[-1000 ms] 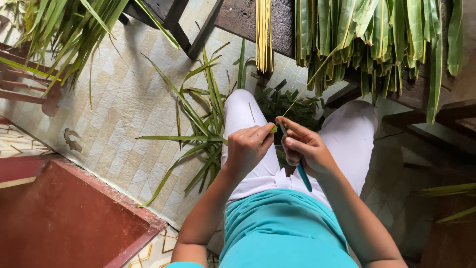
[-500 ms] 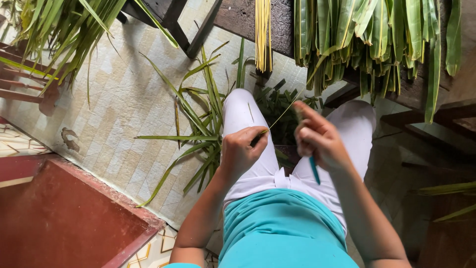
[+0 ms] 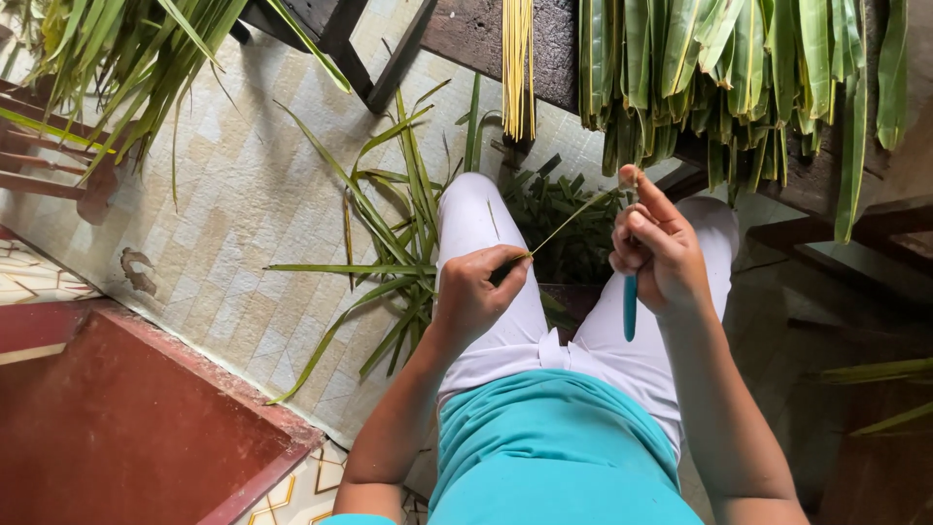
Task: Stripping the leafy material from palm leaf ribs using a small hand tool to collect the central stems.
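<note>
My left hand (image 3: 476,292) rests over my left thigh and pinches the near end of a thin yellow-green leaf midrib (image 3: 569,222). The midrib runs up and to the right to my right hand (image 3: 659,248), raised above my right thigh. My right hand grips a small knife with a teal handle (image 3: 630,306), handle pointing down; the blade is hidden by my fingers. A green leaf strip (image 3: 505,272) lies under my left fingers. I sit in white trousers and a teal top.
A dark wooden bench (image 3: 476,39) ahead carries a bundle of stripped yellow midribs (image 3: 517,63) and hanging green palm leaves (image 3: 739,68). Cut leaf scraps (image 3: 564,219) lie between my knees, long leaves (image 3: 389,253) on the tiled floor at left. A red step (image 3: 126,418) is at lower left.
My right hand with the knife has moved up and to the right, away from my left hand, drawing the midrib out taut between them. My left hand stayed nearly still.
</note>
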